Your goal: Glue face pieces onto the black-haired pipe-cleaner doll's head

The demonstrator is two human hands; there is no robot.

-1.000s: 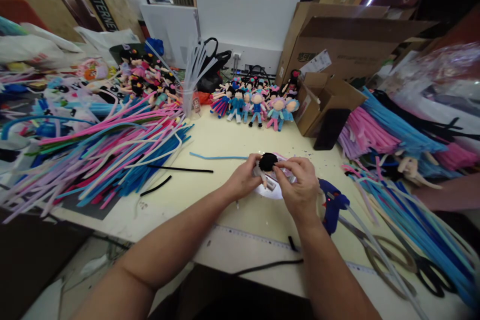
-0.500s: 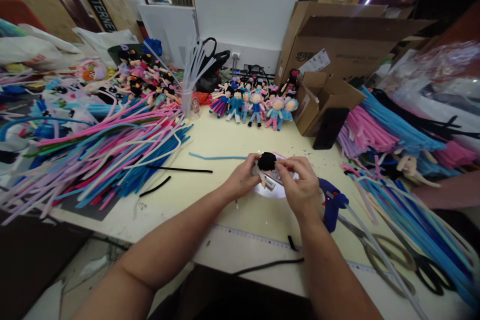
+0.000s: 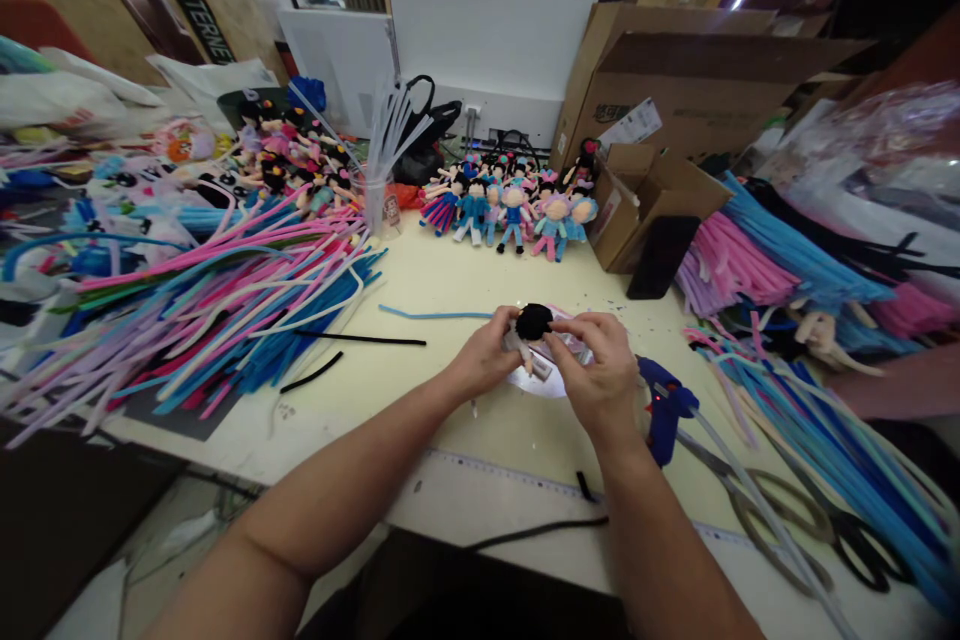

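Observation:
A small doll with a fuzzy black head [image 3: 534, 321] is held between both hands above the cream table [image 3: 435, 390]. My left hand [image 3: 484, 358] is closed round the doll's pale body from the left. My right hand [image 3: 598, 370] pinches at the doll's head from the right, fingers curled. Under the hands lies a white round piece [image 3: 538, 382]. A blue glue gun [image 3: 666, 409] lies just right of my right hand.
Heaps of coloured pipe cleaners [image 3: 195, 310] cover the left and right sides [image 3: 810, 390]. A row of finished dolls [image 3: 510, 205] stands at the back by cardboard boxes [image 3: 660, 120]. Scissors [image 3: 780, 510] lie at the right front. Another person's arm [image 3: 900, 385] rests at far right.
Almost nothing differs: both hands stay on the doll, with only slight finger shifts at its head.

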